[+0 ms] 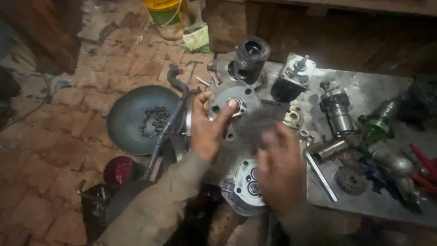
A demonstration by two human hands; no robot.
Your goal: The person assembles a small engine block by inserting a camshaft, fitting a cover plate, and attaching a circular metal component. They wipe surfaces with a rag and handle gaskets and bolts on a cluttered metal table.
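Now your left hand (207, 130) grips the round grey metal housing (230, 102) upright above the bench (364, 91), thumb pressed at its central bore; bolt holes ring its flat face; your right hand (280, 168) is blurred, so its grip can't be told.

left hand (207, 130) grips round metal housing (232, 102) | right hand (280, 166) blurred, near it
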